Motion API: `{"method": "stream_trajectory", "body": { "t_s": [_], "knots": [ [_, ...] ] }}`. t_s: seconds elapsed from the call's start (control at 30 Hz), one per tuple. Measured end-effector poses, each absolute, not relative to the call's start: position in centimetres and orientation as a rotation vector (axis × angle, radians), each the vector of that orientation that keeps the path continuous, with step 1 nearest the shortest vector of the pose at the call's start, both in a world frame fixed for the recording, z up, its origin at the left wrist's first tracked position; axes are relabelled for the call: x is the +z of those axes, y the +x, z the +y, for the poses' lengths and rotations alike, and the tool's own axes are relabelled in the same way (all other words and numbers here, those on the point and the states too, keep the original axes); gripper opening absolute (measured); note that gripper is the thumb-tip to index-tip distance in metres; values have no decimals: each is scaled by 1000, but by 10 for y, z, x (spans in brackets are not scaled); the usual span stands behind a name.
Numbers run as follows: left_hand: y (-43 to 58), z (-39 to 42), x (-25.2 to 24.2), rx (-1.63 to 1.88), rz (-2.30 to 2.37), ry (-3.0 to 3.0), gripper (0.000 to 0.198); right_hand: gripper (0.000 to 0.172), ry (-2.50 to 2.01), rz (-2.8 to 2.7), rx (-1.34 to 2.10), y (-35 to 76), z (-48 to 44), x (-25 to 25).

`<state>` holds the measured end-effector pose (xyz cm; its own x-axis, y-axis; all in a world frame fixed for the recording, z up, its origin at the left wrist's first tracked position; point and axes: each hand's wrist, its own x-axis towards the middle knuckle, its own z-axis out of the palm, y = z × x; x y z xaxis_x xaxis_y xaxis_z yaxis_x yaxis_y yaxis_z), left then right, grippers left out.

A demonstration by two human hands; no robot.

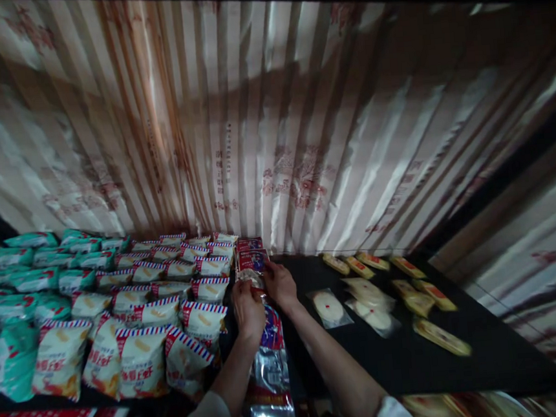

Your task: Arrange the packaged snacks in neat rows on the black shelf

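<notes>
Above a dark shelf, my left hand [248, 312] and my right hand [279, 286] are close together. Between them is a small shiny packet [251, 277], silvery on its visible face. The fingers of both hands are curled at its sides, partly hiding it. Just beyond lie flat red and dark-blue packets [252, 260] in a column. Nearer to me, under my forearms, the same column continues with a blue, red and silver packet [269, 371] showing a barcode label.
Rows of white snack bags [143, 362] with red and blue stripes fill the shelf's left, beside teal bags [16, 361]. On the right lie round white wrapped items [329, 308] and yellow packets [442, 335]. A pleated printed sheet [270, 118] hangs behind.
</notes>
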<state>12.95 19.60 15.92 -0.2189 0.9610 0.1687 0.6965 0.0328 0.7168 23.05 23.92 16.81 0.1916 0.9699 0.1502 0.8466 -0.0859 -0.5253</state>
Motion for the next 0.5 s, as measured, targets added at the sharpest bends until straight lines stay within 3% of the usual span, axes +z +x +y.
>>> {"method": "stream_trajectory", "body": {
  "t_s": [0.5],
  "knots": [
    [132, 191, 163, 865, 2012, 1685, 36, 34, -1903, -1679, 181, 229, 241, 149]
  ]
}}
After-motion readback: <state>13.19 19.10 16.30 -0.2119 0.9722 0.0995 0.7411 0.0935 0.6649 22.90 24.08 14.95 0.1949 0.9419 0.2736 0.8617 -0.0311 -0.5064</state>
